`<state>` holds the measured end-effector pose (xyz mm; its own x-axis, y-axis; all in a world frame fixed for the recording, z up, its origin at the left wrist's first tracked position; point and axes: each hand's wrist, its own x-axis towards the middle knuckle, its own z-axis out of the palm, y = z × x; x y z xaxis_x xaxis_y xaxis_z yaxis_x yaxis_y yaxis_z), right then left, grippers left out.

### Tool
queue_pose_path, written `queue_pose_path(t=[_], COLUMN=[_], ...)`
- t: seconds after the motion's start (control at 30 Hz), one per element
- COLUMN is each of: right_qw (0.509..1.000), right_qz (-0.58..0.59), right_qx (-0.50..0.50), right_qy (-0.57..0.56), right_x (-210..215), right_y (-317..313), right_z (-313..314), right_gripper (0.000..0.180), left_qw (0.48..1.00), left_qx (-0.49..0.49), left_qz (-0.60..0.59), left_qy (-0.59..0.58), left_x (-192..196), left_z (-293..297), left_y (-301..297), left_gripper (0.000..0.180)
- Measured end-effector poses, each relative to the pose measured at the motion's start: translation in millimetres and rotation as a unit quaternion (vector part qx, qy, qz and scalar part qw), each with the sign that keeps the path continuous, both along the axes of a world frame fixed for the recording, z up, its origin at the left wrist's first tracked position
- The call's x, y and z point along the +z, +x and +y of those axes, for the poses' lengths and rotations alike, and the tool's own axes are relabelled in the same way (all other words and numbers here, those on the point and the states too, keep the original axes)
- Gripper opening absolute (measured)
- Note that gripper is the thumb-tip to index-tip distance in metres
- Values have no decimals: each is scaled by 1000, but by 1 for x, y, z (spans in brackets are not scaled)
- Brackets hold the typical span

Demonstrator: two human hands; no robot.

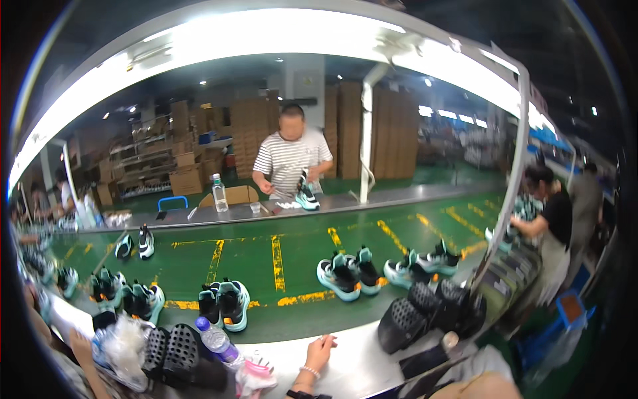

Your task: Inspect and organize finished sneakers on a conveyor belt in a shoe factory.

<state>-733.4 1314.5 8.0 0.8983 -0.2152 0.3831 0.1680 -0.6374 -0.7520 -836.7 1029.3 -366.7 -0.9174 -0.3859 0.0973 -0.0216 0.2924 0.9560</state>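
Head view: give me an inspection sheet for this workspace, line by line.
Surface: green conveyor belt with yellow markings, and a pale bench edge nearest the camera.
Job's things: pairs of black and teal sneakers on the belt, one pair closest to the bench.
Clutter: black perforated shoe forms, a clear water bottle, crumpled plastic wrap.
Hands: one hand with a bead bracelet rests on the bench edge, empty and relaxed; which hand it is I cannot tell; no second one clearly seen.
Cables: nothing seen.
Surroundings: a person in a striped shirt handling a sneaker across the belt, another person at right, stacked cardboard boxes behind.
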Motion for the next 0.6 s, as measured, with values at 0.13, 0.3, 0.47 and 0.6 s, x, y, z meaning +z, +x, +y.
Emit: queue_pose_path(t=[0.13,0.3,0.47,0.6], right_qw=[910,568,345,372], right_qz=[15,-115,-261,-187], right_qx=[-352,-791,-877,-892], right_qy=[216,194,208,178], right_x=[-47,-201,-319,-348], right_y=[-37,-65,-97,-98], right_z=[5,-36,-47,-40], right_gripper=[24,26,27,25], left_qw=[990,992,966,871], left_qx=[-68,-33,-66,-69], left_qz=[42,109,160,108], left_qy=[112,60,-195,-474], left_x=[11,92,120,111], left_z=[39,55,67,84], left_y=[-17,-19,-115,-203], left_gripper=[38,30,36,54])
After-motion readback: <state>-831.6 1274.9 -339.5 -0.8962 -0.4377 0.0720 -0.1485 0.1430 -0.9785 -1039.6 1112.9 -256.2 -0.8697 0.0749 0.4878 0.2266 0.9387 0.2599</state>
